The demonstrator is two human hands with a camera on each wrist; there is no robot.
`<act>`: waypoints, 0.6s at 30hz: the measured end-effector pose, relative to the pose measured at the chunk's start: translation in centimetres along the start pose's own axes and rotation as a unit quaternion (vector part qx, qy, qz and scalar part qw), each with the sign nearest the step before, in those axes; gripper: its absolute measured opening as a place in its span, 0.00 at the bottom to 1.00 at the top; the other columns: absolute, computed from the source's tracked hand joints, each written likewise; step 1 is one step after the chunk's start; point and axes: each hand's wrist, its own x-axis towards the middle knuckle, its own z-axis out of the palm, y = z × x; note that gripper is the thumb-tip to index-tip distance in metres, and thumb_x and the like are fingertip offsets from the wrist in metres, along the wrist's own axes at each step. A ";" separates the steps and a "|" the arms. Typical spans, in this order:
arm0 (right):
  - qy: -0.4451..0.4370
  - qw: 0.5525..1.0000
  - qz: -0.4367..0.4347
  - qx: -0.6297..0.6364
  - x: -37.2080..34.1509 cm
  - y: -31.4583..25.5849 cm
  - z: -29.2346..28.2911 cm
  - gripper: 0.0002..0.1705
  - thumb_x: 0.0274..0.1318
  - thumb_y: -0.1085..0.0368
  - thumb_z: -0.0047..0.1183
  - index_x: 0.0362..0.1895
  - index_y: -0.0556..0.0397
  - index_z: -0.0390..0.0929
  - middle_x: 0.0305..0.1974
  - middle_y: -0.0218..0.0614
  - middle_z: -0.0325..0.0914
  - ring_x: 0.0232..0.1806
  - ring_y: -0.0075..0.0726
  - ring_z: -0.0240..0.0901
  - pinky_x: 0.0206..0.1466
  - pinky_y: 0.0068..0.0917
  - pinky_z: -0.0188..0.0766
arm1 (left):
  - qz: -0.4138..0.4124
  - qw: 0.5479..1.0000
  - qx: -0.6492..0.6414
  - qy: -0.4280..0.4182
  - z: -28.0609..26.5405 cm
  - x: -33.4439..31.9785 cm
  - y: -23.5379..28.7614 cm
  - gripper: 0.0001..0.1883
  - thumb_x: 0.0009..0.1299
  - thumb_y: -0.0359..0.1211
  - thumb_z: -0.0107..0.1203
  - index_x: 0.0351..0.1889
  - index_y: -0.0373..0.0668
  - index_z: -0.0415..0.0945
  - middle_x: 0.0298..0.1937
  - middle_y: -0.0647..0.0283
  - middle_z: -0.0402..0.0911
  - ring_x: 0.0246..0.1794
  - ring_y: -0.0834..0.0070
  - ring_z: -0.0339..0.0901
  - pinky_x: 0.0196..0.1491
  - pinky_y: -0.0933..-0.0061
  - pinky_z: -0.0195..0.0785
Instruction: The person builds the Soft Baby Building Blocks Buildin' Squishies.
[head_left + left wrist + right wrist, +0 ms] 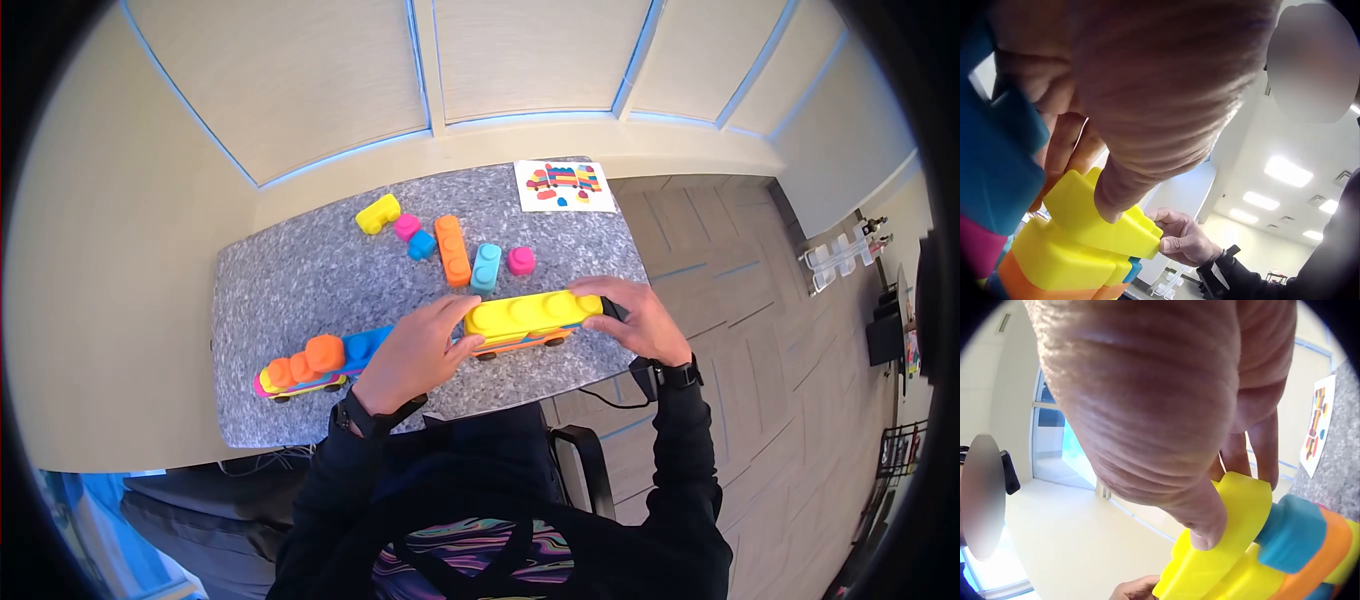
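Both hands hold a long yellow building block [533, 314] by its two ends. My left hand [415, 350] grips the left end, thumb on the near side; my right hand [640, 320] grips the right end with its thumb and fingers. Beneath the block is a wheeled stack [522, 347] of orange and other colours. In the left wrist view the long block [1079, 203] sits slightly tilted over another yellow block [1054, 256]. To the left, partly behind my left hand, stands another wheeled stack with a blue block [366, 346] and orange blocks [324, 353].
Behind the hands lie a yellow block [378, 215], pink blocks [521, 261], a blue block [421, 245], a long orange block [452, 252] and a light blue block [486, 268]. A picture sheet [565, 204] lies at the far right corner of the speckled table [275, 270].
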 end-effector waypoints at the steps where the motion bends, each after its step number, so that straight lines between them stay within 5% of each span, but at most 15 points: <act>1: 0.001 1.000 0.001 0.001 0.0 0.1 0.1 0.29 0.63 0.70 0.77 0.69 0.52 0.87 0.68 0.41 0.91 0.71 0.56 0.87 0.75 0.46 0.82 | -0.007 1.000 -0.008 -0.005 -0.2 0.0 0.1 0.28 0.80 0.37 0.72 0.74 0.36 0.80 0.66 0.46 0.89 0.64 0.43 0.87 0.65 0.49 0.81; 7: -0.004 1.000 -0.004 0.008 0.1 0.4 0.2 0.29 0.65 0.71 0.76 0.69 0.53 0.87 0.69 0.42 0.90 0.72 0.57 0.87 0.75 0.46 0.82 | -0.058 0.997 -0.005 -0.045 -0.6 0.5 0.3 0.27 0.77 0.38 0.74 0.70 0.37 0.82 0.63 0.46 0.90 0.63 0.44 0.87 0.66 0.50 0.80; 10: -0.004 1.000 -0.005 0.012 0.2 0.7 0.4 0.29 0.65 0.71 0.75 0.69 0.53 0.87 0.69 0.42 0.90 0.72 0.57 0.87 0.76 0.46 0.82 | -0.055 0.997 0.009 -0.053 -0.6 0.7 0.1 0.27 0.78 0.40 0.71 0.70 0.36 0.81 0.61 0.45 0.89 0.57 0.44 0.88 0.63 0.47 0.80; 18: -0.009 1.000 -0.007 0.019 0.1 1.5 0.5 0.29 0.64 0.72 0.75 0.70 0.53 0.86 0.69 0.43 0.90 0.72 0.57 0.87 0.76 0.47 0.83 | -0.010 0.999 0.034 -0.036 -0.1 0.9 -0.5 0.27 0.79 0.41 0.70 0.71 0.36 0.82 0.64 0.44 0.90 0.61 0.44 0.88 0.66 0.46 0.80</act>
